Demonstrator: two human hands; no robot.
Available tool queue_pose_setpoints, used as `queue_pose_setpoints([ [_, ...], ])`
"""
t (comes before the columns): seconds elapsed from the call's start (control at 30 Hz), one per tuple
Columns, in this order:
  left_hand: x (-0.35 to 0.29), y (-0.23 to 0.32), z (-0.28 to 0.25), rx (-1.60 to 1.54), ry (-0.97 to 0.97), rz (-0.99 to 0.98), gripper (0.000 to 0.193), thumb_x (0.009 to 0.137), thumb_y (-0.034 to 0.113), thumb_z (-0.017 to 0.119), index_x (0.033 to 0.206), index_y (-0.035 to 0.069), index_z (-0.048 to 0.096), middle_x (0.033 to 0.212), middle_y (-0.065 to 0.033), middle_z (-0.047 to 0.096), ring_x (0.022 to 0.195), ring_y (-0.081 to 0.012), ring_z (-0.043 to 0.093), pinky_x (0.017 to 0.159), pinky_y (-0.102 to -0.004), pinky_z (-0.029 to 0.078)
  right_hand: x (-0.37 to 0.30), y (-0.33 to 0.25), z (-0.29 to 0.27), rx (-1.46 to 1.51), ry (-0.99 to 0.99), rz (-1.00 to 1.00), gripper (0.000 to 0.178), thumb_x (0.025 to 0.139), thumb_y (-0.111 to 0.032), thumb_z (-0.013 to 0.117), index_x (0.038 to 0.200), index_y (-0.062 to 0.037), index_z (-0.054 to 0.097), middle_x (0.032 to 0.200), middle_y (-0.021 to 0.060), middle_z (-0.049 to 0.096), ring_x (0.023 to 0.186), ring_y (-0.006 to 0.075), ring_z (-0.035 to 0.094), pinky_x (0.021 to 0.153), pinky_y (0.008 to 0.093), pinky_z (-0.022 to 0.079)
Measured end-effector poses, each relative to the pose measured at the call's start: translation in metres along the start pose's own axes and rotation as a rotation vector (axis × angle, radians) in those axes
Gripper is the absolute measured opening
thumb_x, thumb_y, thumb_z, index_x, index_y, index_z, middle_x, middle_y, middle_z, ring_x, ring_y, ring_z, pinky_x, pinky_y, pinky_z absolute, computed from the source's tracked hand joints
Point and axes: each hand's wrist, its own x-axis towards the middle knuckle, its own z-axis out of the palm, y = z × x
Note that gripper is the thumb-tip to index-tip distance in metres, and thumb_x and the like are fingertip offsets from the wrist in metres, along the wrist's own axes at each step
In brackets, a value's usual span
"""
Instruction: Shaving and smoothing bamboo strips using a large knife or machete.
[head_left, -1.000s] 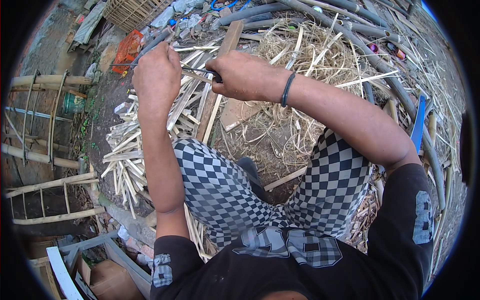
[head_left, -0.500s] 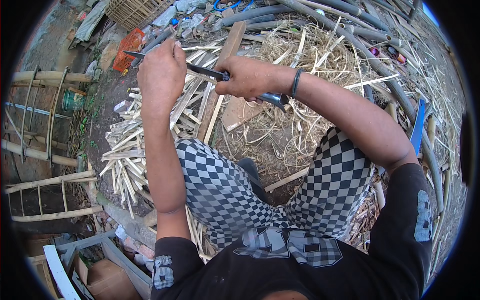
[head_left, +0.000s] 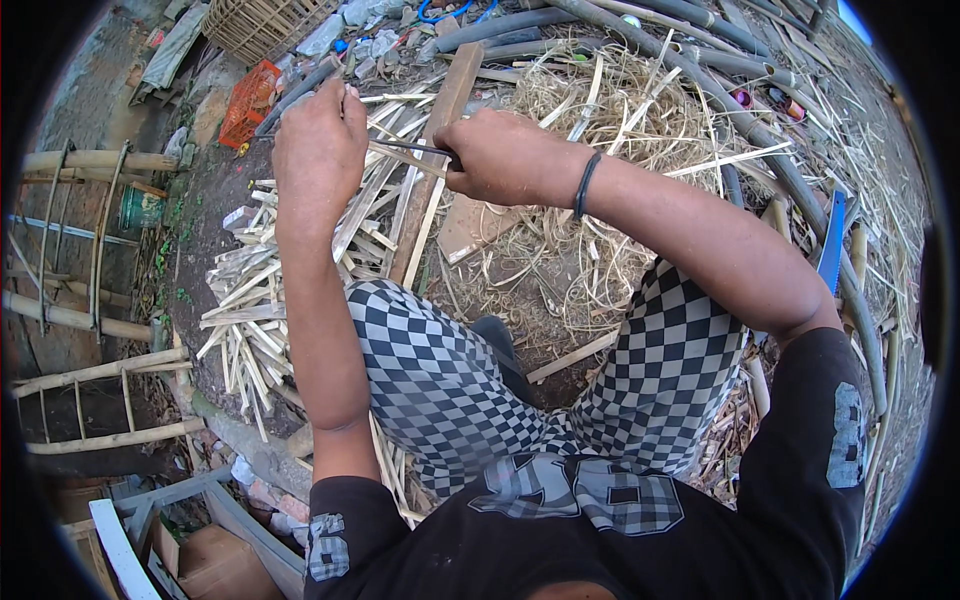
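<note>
My left hand (head_left: 320,145) is closed around a thin bamboo strip (head_left: 408,160), which sticks out toward the right. My right hand (head_left: 510,152) grips a knife (head_left: 428,149) by its handle, mostly hidden in the fist. The dark blade now shows nearly edge-on, as a thin line just above the strip, between the two hands. Its tip is hidden by my left hand. Under my hands, a wooden plank (head_left: 440,130) lies among a pile of split bamboo strips (head_left: 250,300).
Curly shavings (head_left: 570,110) heap up beyond my right hand. Bamboo poles (head_left: 740,110) border the far right, near a long blue tool (head_left: 832,245). An orange crate (head_left: 250,105) and a woven basket (head_left: 265,28) stand far left. Bamboo frames (head_left: 75,225) line the left side.
My right hand has moved slightly to the right and turned, so the knife's blade shows edge-on instead of broad. The handle end below the fist is no longer visible. My left hand stays nearly in place.
</note>
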Motion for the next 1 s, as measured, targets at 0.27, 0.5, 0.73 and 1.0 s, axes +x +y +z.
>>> queue_pose_setpoints([
  [0.27, 0.002, 0.001, 0.000, -0.058, -0.017, 0.013, 0.028, 0.101, 0.025, 0.054, 0.093, 0.000, 0.065, 0.083, -0.0287, 0.067, 0.083, -0.0501, 0.065, 0.074, -0.0575, 0.051, -0.001, 0.007, -0.015, 0.361, -0.411, 0.199, 0.037, 0.092, -0.022, 0.062, 0.118, 0.0043, 0.065, 0.079, 0.0203, 0.071, 0.073, 0.0324, 0.072, 0.074, 0.0445, 0.059],
  [0.5, 0.002, -0.004, 0.000, -0.069, -0.003, 0.030, 0.031, 0.104, 0.027, 0.054, 0.099, -0.001, 0.064, 0.078, -0.0286, 0.062, 0.078, -0.0485, 0.062, 0.071, -0.0524, 0.047, -0.002, 0.008, 0.006, -0.002, -0.085, 0.018, 0.038, 0.092, -0.021, 0.061, 0.121, 0.0020, 0.065, 0.088, 0.0235, 0.072, 0.087, 0.0390, 0.071, 0.085, 0.0494, 0.057],
  [0.73, 0.002, -0.002, -0.001, -0.067, -0.033, 0.003, 0.029, 0.102, 0.025, 0.054, 0.095, -0.001, 0.065, 0.080, -0.0283, 0.066, 0.082, -0.0494, 0.066, 0.073, -0.0567, 0.050, 0.001, 0.019, 0.009, 0.436, -0.262, 0.116, 0.037, 0.090, -0.024, 0.065, 0.112, 0.0044, 0.068, 0.077, 0.0179, 0.070, 0.065, 0.0287, 0.071, 0.058, 0.0395, 0.059],
  [1.0, 0.003, -0.002, 0.000, -0.089, 0.008, 0.058, 0.029, 0.102, 0.025, 0.054, 0.094, -0.001, 0.065, 0.080, -0.0285, 0.066, 0.081, -0.0492, 0.066, 0.073, -0.0569, 0.050, 0.006, 0.029, 0.016, 0.280, -0.380, 0.181, 0.032, 0.091, -0.022, 0.062, 0.108, 0.0039, 0.067, 0.079, 0.0186, 0.071, 0.072, 0.0325, 0.071, 0.075, 0.0440, 0.059],
])
